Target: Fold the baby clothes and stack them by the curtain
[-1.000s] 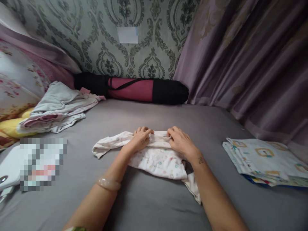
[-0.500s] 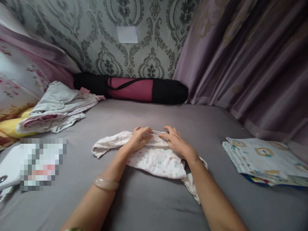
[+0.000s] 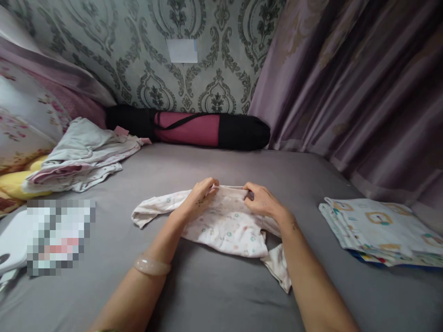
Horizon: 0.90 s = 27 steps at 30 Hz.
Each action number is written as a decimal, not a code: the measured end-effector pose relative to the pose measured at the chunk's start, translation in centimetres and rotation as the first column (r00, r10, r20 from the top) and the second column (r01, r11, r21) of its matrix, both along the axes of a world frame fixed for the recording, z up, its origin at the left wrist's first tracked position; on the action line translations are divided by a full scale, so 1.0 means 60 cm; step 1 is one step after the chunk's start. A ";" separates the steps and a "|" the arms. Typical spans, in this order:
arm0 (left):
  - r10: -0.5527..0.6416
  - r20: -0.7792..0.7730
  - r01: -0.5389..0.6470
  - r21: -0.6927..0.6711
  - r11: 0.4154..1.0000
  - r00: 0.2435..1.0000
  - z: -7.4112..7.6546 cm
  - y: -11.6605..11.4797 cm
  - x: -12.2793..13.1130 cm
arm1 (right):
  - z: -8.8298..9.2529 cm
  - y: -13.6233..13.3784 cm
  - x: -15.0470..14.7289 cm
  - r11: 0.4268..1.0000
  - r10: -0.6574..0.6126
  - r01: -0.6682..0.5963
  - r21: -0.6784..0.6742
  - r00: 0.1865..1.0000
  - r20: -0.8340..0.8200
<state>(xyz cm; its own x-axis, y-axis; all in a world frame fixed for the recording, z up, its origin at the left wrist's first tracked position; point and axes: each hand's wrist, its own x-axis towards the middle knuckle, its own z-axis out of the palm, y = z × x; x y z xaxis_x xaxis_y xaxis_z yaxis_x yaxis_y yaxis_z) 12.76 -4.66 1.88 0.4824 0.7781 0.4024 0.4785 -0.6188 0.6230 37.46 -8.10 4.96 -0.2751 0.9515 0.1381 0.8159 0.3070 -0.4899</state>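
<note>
A small white long-sleeved baby shirt [image 3: 228,228] with a sparse coloured print lies on the grey bed sheet [image 3: 221,299]. One sleeve stretches out to the left; the other hangs toward me, partly behind my right forearm. At the shirt's far edge my left hand [image 3: 202,193], a pale bangle on its forearm, pinches the cloth with closed fingers. My right hand [image 3: 261,198] grips the same edge farther right, thumb and fingers together. Between the two hands the edge runs nearly straight.
Folded printed cloths [image 3: 384,226] lie in a stack at the right. A heap of light clothes [image 3: 83,147] is at the left, beside a yellow plush thing [image 3: 15,184]. Against the wall rests a long black and maroon bag [image 3: 188,129]. Purple curtains [image 3: 328,92] hang at the right.
My right hand has moved a little to the right and closed on the shirt's far edge. That edge is now pulled straighter, and my left hand has closed in nearly the same place.
</note>
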 end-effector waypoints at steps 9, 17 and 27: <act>0.111 -0.030 -0.114 -0.099 0.989 0.993 0.005 0.008 -0.007 | 0.017 -0.006 0.000 0.997 0.013 0.005 0.078 0.974 -0.226; -0.017 -0.145 -0.026 -0.288 0.957 0.989 0.039 0.009 -0.043 | 0.027 -0.017 0.007 0.985 -0.105 0.118 0.128 0.988 -0.110; -0.004 0.112 0.038 -0.308 0.950 0.994 0.106 -0.011 -0.112 | 0.117 -0.043 0.008 0.993 -0.068 0.080 0.085 0.989 -0.129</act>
